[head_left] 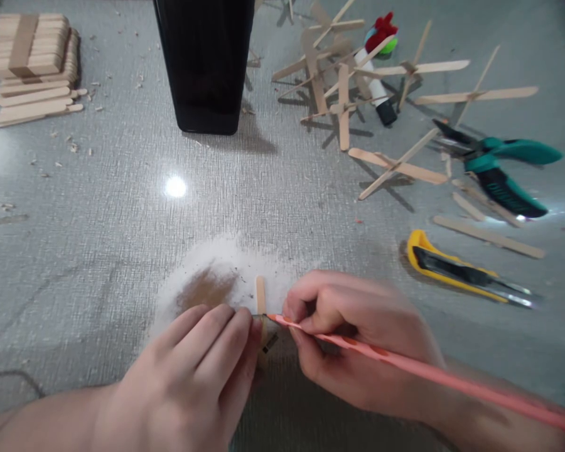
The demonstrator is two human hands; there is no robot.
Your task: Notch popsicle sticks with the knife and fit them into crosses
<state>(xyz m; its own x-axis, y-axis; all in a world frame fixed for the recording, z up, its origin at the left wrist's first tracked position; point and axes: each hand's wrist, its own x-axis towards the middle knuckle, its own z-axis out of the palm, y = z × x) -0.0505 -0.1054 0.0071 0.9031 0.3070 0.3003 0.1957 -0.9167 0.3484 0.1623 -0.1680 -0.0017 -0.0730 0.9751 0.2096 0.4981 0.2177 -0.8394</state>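
A pink pencil (405,365) lies in the grip of my right hand (358,333), its fingers closed round it near the point. The pencil tip touches a short wooden stick (260,294) that stands out beyond my fingers. My left hand (198,364) is closed at the stick's lower part, and its fingers hide what they pinch there. A thin dark edge and a small barcode label show between the two hands. White and brown powder (207,285) covers the table just beyond my left fingers.
Stacked craft sticks (28,47) lie at the far left. A black object (207,69) stands at the back. On the right are crossed sticks (343,107), a glue pen (376,88), red and green fuzzy pieces (382,36), green-handled pliers (487,157) and a yellow cutter (456,270).
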